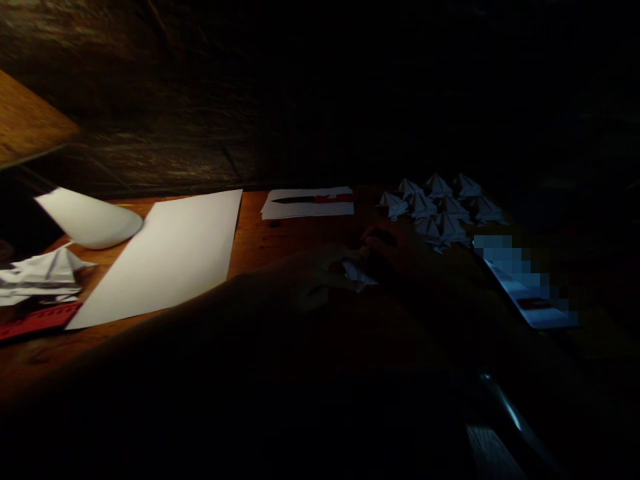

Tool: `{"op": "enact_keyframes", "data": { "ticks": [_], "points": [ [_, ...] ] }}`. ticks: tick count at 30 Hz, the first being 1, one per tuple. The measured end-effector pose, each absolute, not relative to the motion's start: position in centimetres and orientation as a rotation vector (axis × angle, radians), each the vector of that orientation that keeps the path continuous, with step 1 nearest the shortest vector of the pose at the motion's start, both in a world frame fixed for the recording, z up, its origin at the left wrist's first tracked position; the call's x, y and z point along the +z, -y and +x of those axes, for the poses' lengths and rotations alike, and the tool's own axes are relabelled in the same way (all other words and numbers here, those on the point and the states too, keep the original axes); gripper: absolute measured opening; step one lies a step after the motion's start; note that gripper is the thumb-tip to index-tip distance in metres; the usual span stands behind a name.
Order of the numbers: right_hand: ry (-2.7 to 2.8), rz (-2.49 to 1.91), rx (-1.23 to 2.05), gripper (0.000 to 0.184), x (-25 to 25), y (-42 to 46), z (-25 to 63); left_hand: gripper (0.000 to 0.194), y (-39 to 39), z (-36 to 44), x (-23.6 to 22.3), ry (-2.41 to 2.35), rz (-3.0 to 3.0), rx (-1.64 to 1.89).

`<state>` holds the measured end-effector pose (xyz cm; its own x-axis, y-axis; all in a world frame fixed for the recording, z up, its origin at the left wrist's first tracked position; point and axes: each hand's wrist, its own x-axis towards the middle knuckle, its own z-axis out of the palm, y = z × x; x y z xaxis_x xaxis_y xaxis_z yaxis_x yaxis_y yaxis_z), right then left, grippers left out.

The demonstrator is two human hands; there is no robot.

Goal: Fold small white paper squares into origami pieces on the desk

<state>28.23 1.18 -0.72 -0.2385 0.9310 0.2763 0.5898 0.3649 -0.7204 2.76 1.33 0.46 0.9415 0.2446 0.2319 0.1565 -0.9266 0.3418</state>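
The scene is very dark. My left hand and my right hand meet at the middle of a wooden table. Between them they pinch a small folded white paper piece. Both hands have their fingers closed on it. Just beyond my right hand lies a cluster of several finished folded paper shapes. My forearms reach in from the lower edge, mostly lost in shadow.
A large white sheet lies to the left, with a curled sheet and crumpled paper scraps beyond it. A red-handled knife rests on a small paper at the back. A lit phone screen lies at the right.
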Motion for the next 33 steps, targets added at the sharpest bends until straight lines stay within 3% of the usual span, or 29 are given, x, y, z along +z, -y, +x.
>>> {"op": "enact_keyframes", "data": {
  "ticks": [12,33],
  "points": [
    [2.051,-1.298,0.479,0.003,-0.9,-1.1,28.9,0.064,-1.3,2.7,0.4,-0.327,2.807,0.358],
    [2.053,-1.320,0.561,0.013,-1.6,-1.8,28.7,0.060,-0.7,3.1,1.4,-0.376,2.819,0.269]
  ]
}}
